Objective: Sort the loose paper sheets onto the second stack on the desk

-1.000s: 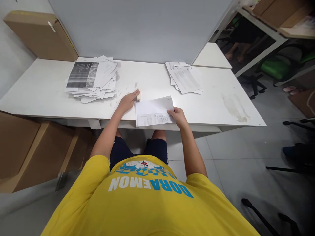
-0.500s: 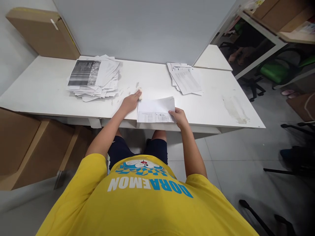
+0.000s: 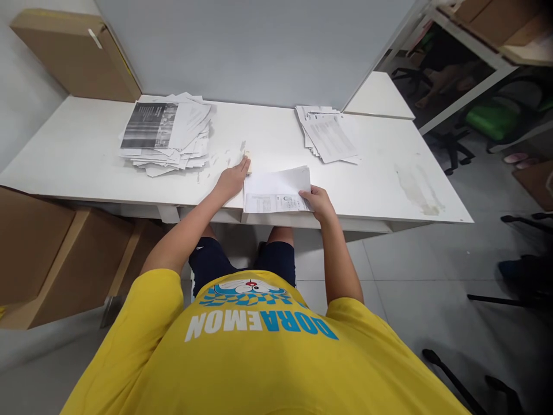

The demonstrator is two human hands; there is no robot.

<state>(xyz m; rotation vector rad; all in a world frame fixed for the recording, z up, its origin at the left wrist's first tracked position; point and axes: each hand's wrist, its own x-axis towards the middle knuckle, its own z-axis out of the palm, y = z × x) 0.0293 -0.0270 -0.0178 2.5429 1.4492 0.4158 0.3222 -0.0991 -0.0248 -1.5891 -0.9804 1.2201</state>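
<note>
My left hand (image 3: 233,178) rests on the white desk, its fingers closed on a small cream-coloured block-like object (image 3: 248,167). What kind of thing this is, I cannot make out. The object stands at the upper left corner of some printed sheets (image 3: 276,183), which lie near the desk's front edge. On their right side, my right hand (image 3: 318,202) grips the sheets, thumb on top and fingers hidden beneath. The upper part of the top sheet is mostly blank; print and a small picture show along its lower edge.
A tall messy stack of papers (image 3: 164,135) sits on the desk (image 3: 371,190) at left. A smaller pile of sheets (image 3: 328,135) lies toward the back right. Cardboard boxes (image 3: 78,57) flank the left side, and a grey partition (image 3: 254,52) rises behind. Chairs (image 3: 492,118) stand to the right.
The view has shifted slightly. Both hands keep their grips, and the sheets and the cream-coloured object stay in nearly the same place.
</note>
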